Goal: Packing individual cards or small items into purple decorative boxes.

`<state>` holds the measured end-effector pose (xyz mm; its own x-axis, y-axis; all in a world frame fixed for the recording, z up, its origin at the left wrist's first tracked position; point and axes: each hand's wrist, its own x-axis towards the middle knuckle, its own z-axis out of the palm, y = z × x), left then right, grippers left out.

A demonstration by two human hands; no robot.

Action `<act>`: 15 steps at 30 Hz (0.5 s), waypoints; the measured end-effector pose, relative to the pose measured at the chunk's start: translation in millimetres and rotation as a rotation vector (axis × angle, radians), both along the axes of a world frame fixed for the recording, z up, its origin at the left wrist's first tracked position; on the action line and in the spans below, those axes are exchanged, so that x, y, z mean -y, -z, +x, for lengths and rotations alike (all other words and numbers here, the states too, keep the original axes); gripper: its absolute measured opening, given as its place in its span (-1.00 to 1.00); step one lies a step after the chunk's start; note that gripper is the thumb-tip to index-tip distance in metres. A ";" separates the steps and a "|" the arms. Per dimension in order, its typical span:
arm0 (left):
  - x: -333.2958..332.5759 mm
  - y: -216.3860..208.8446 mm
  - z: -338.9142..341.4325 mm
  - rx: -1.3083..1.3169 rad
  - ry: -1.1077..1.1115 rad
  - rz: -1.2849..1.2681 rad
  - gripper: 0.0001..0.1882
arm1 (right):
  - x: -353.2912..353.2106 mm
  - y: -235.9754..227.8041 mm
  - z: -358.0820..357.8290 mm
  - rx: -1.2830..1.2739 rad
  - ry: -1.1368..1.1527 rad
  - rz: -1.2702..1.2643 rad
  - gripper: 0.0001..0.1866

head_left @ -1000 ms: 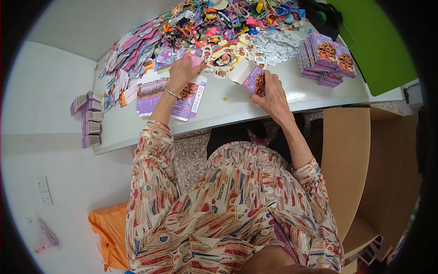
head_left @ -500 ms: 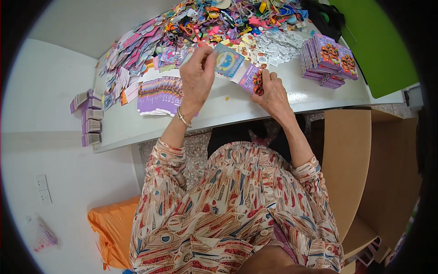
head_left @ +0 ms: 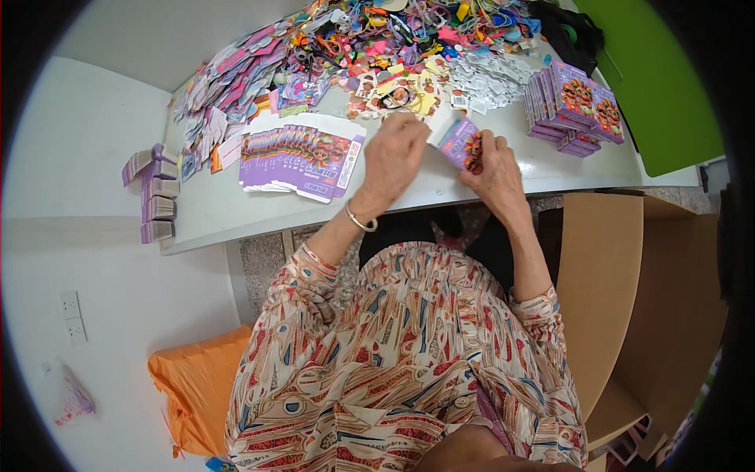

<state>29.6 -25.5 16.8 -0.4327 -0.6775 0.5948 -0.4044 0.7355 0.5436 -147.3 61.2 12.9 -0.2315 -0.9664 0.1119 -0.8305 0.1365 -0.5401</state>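
My right hand (head_left: 495, 169) grips a small purple carton (head_left: 462, 146) with a picture on its front. A white flap (head_left: 441, 128) stands out at the carton's upper left end, with a bit of blue beside it. Close to that end is my left hand (head_left: 393, 157), its fingers curled together. Whatever these fingers hold, if anything, is hidden. Left of this hand, a fanned row of flat purple cartons (head_left: 303, 161) lies on the white table (head_left: 216, 228).
Loose colourful trinkets (head_left: 393, 35) are heaped along the back. Paper packets (head_left: 244, 63) lie back left, small white packets (head_left: 491, 79) nearer the right. Filled purple cartons (head_left: 574, 98) are stacked at right, bundled cards (head_left: 161, 193) at the left edge. A large cardboard box (head_left: 602, 291) stands right.
The blue printed card that stuck out of the carton now shows only as a small bit at its end. My left hand has moved right and down, and the carton has shifted slightly right.
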 end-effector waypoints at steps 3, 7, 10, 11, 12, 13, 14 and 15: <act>33.4 9.8 28.2 -0.052 -0.051 0.118 -0.86 | -4.1 -2.5 -15.3 -0.016 0.034 -0.011 -0.39; 64.0 16.0 52.2 0.132 -0.168 0.122 -0.84 | -4.5 0.0 -23.9 -0.043 0.072 0.016 -0.38; 61.8 27.3 45.5 0.239 -0.103 0.096 -0.81 | -3.5 -1.1 -21.7 -0.043 0.082 0.023 -0.39; 60.3 31.8 41.9 0.281 -0.059 0.067 -0.80 | -3.7 -1.7 -20.7 -0.042 0.085 0.030 -0.40; 60.1 33.8 39.4 0.280 -0.058 0.068 -0.80 | -4.3 -1.2 -21.2 -0.044 0.086 0.031 -0.40; 60.5 35.5 37.0 0.327 -0.078 -0.032 -0.80 | -5.2 -0.4 -21.6 -0.046 0.082 0.032 -0.41; 61.1 36.8 35.3 0.374 -0.098 -0.131 -0.79 | -6.1 0.0 -22.0 -0.048 0.077 0.033 -0.41; 62.8 38.5 34.4 0.373 -0.097 -0.132 -0.79 | -7.1 -0.4 -22.3 -0.048 0.078 0.032 -0.41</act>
